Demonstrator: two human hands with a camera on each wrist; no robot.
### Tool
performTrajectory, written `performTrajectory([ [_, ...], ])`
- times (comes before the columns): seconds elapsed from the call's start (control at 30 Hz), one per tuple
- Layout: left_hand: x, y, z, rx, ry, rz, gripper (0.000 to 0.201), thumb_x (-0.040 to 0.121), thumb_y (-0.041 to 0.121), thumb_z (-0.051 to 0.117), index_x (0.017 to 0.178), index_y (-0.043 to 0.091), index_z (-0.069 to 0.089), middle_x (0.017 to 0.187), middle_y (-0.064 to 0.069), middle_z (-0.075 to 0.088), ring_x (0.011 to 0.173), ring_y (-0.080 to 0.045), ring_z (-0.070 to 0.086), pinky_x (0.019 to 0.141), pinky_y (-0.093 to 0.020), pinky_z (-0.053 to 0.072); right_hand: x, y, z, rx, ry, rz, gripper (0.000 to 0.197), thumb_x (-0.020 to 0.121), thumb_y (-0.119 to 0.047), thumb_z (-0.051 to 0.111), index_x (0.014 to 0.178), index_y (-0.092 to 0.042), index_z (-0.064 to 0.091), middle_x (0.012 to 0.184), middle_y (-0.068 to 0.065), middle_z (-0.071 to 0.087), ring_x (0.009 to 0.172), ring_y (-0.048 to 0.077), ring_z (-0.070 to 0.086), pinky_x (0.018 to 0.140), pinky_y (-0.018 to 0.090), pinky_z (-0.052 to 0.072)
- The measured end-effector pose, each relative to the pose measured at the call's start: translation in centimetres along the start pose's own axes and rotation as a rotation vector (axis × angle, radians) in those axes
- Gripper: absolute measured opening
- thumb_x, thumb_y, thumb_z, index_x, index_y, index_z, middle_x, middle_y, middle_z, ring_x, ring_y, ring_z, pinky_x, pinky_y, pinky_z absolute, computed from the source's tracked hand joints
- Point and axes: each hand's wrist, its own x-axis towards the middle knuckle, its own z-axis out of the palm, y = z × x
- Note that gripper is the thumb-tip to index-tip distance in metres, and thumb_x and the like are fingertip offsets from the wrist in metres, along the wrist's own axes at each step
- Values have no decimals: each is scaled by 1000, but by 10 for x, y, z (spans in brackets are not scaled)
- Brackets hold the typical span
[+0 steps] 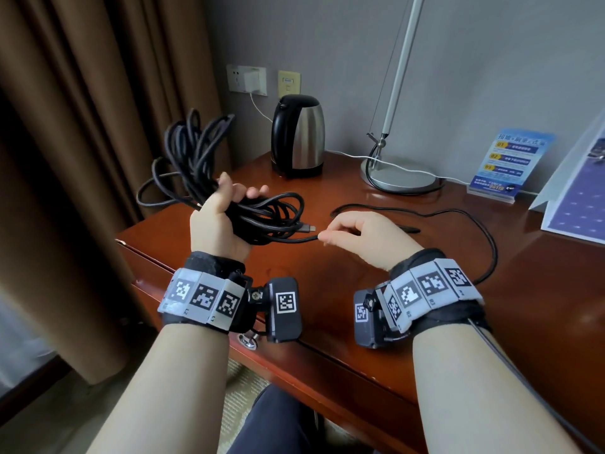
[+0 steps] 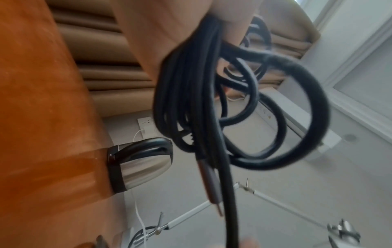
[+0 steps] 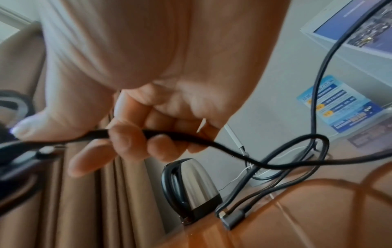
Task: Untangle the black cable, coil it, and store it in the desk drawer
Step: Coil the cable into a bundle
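My left hand [image 1: 229, 208] grips a loose bundle of the black cable [image 1: 196, 149] above the desk's left corner. Loops stick up behind the hand and hang to its right, where a plug end [image 1: 309, 228] pokes out. In the left wrist view the cable loops [image 2: 191, 100] hang from the palm with the plug [image 2: 212, 186] below. My right hand [image 1: 330, 236] pinches one strand just right of the bundle. Its fingers [image 3: 131, 139] curl round the cable [image 3: 212, 148]. The rest of the strand [image 1: 458, 213] trails across the desk. The drawer front with its metal knob [image 1: 249, 341] is closed.
A steel kettle [image 1: 298, 136], a lamp base [image 1: 397, 175] and a blue sign [image 1: 510, 165] stand along the desk's back. A white charger [image 1: 253, 80] sits in the wall socket and its white lead crosses the desk. Brown curtains [image 1: 82, 126] hang at left. An angled plug [image 3: 233, 218] lies on the desk.
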Motion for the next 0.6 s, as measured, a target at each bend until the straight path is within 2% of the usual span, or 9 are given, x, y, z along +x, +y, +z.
performTrajectory([
  [0.1, 4, 10, 2, -60, -23, 18, 56, 100, 27, 39, 45, 15, 47, 46, 6, 38, 44, -10, 49, 66, -28, 52, 3, 8, -9, -88, -42, 33, 29, 85, -56, 48, 73, -34, 63, 84, -9, 62, 71, 5, 53, 68, 25, 42],
  [0.2, 14, 21, 7, -51, -71, -26, 41, 99, 28, 39, 60, 16, 39, 49, 7, 32, 46, -9, 40, 64, -26, 50, 13, 18, -19, -241, -183, 52, 39, 86, -60, 41, 79, -31, 67, 95, -6, 65, 84, 9, 58, 77, 26, 45],
  [0.27, 19, 26, 12, 3, -117, -79, 36, 99, 29, 39, 65, 17, 36, 49, 8, 31, 45, -8, 39, 62, -25, 49, 17, 24, -24, -301, -263, 87, 41, 88, -58, 40, 83, -29, 69, 99, -7, 63, 89, 10, 57, 81, 23, 44],
  [0.37, 22, 30, 22, 88, -201, -163, 33, 98, 29, 40, 67, 16, 37, 51, 7, 31, 46, -8, 40, 62, -23, 51, 18, 34, -34, -339, -341, 130, 39, 89, -57, 40, 87, -30, 69, 93, -13, 63, 95, 10, 58, 90, 29, 44],
  [0.43, 23, 32, 26, 118, -241, -216, 32, 97, 29, 41, 68, 16, 38, 52, 7, 31, 46, -8, 41, 62, -24, 52, 15, 41, -40, -379, -406, 163, 37, 90, -55, 40, 92, -31, 68, 89, -17, 61, 94, 8, 58, 89, 27, 42],
  [0.53, 23, 34, 29, 128, -286, -301, 29, 94, 30, 42, 69, 16, 39, 51, 8, 31, 46, -7, 41, 62, -23, 51, 13, 51, -49, -424, -463, 208, 34, 93, -52, 39, 98, -32, 66, 97, -9, 64, 96, 11, 59, 90, 27, 43],
  [0.6, 22, 33, 31, 149, -298, -323, 27, 93, 29, 43, 69, 16, 40, 51, 8, 32, 46, -7, 41, 62, -23, 51, 13, 57, -51, -461, -500, 208, 30, 94, -46, 40, 99, -31, 66, 94, -11, 64, 94, 9, 58, 89, 25, 42],
])
